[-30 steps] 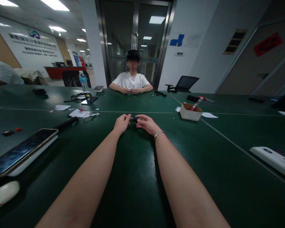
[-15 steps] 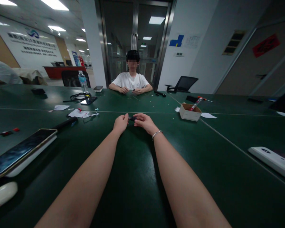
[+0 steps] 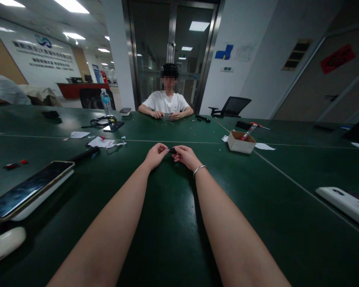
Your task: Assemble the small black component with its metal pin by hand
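Observation:
A small black piece [image 3: 172,150], too small to name, sits between my two hands above the green table [image 3: 173,223]. My right hand [image 3: 186,156] is closed on it, with thumb and fingers pinched along its right side. My left hand [image 3: 156,155] is pinched at the piece's left end, thumb against forefinger; whatever those fingertips hold is too small to make out. Both forearms reach forward over the tabletop, and a silver bangle [image 3: 199,170] circles my right wrist.
To the left lie a phone [image 3: 32,187], a white mouse [image 3: 6,245] and paper scraps [image 3: 101,142]. A small box [image 3: 241,142] with a screwdriver stands at right, beyond a white power strip [image 3: 344,203]. Across the table sits a person [image 3: 166,103] in a white shirt.
My left hand's fingers have shifted at the black piece's left end, and my right hand's fingers have closed further around it. The view has moved slightly.

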Demonstrator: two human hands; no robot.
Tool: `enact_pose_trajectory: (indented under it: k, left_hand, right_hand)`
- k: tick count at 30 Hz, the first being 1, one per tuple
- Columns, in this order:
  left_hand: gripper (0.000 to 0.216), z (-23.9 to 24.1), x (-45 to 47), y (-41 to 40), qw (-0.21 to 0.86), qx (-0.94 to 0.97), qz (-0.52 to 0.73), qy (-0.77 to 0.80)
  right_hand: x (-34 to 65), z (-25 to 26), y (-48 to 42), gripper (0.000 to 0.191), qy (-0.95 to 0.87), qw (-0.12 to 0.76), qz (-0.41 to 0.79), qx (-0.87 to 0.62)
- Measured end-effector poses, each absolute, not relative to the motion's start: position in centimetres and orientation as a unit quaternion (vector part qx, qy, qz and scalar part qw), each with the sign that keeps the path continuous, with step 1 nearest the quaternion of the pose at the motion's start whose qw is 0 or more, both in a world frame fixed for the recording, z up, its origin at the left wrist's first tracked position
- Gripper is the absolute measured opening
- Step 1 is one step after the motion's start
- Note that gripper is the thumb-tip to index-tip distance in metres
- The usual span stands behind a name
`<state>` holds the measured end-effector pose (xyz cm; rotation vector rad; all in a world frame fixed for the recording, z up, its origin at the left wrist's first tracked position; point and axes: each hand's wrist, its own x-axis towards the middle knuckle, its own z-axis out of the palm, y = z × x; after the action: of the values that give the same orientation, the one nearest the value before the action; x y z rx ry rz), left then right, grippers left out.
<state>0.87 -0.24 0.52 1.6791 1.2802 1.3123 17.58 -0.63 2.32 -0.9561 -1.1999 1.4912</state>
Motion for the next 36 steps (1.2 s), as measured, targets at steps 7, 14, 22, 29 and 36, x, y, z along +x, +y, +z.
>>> enact_pose_trajectory:
  k: [7, 14, 22, 29, 36]
  left_hand:
    - [0.017, 1.2, 1.1, -0.7, 0.361, 0.617, 0.514, 0.475]
    - [0.038, 1.0, 0.8, -0.6, 0.381, 0.627, 0.436, 0.520]
    - [0.042, 1.6, -0.8, -1.4, 0.198, 0.751, 0.271, 0.568]
    - [0.064, 1.6, -9.0, -5.2, 0.078, 0.773, 0.081, 0.625]
    - [0.067, 1.8, -15.6, -8.4, 0.046, 0.713, 0.015, 0.699]
  right_hand:
    - [17.6, 2.3, -0.6, 0.010, -0.475, 0.484, 0.622, -0.391]
    - [18.2, 2.4, -0.7, 0.013, -0.439, 0.501, 0.656, -0.355]
    - [18.7, 2.2, -0.3, 0.010, -0.424, 0.499, 0.676, -0.338]
    - [18.6, 2.6, -0.7, 0.009, -0.408, 0.495, 0.684, -0.348]
    - [18.8, 2.3, -0.7, 0.009, -0.412, 0.504, 0.679, -0.339]
